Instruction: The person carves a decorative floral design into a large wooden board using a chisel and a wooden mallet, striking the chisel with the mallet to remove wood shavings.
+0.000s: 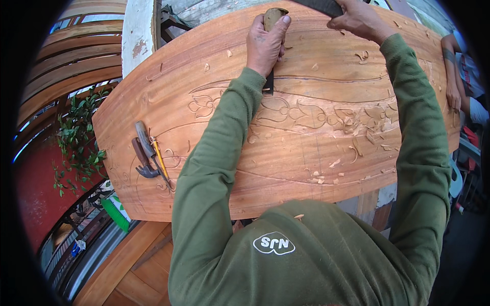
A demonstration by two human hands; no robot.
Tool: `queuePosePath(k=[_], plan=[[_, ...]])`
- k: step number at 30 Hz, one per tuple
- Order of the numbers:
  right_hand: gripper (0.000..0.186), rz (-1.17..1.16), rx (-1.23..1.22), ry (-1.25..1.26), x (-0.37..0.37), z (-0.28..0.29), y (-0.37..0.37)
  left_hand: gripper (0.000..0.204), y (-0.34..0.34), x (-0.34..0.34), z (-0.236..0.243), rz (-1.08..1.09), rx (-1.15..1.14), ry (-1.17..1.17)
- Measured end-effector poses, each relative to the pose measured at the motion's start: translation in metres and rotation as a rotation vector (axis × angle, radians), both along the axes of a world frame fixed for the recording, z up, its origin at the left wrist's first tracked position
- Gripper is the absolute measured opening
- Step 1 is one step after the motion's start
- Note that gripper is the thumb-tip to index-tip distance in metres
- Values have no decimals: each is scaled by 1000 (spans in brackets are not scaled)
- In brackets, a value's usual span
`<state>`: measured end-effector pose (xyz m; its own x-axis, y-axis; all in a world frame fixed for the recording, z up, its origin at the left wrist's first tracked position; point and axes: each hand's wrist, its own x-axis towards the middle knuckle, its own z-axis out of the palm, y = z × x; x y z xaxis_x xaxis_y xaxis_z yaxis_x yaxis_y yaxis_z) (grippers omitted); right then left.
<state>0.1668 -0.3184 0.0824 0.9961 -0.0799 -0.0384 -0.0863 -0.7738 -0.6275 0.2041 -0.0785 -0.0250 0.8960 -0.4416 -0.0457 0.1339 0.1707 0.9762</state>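
My left hand (262,48) is wrapped round the wooden handle of a chisel (274,18). The dark blade points down at the carved wooden board (286,196), at the upper edge of a floral band; whether its tip bites into the wood I cannot tell. My right hand (357,21) grips a long dark bar (320,5), raised to the right of the chisel handle and apart from it. The top of the view cuts off part of this bar. Carved flowers and scrolls (310,113) run across the board, with curled wood shavings (375,120) over them.
At the board's left lie a claw hammer (148,170), a grey-handled tool (144,137) and a yellow pencil (159,155). A person's arm (451,76) rests at the right edge. A leafy plant (76,137) and a green brush (116,214) stand beyond the left side.
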Motion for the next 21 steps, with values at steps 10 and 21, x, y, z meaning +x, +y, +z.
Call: queuePosePath(k=[10,21], plan=[[86,-49,204,135,-18,-6,15,40,1,-3,-2,1,93,-11],[83,-168,179,-129,-35,-14,16,44,9,1,32,-45,-40,101]])
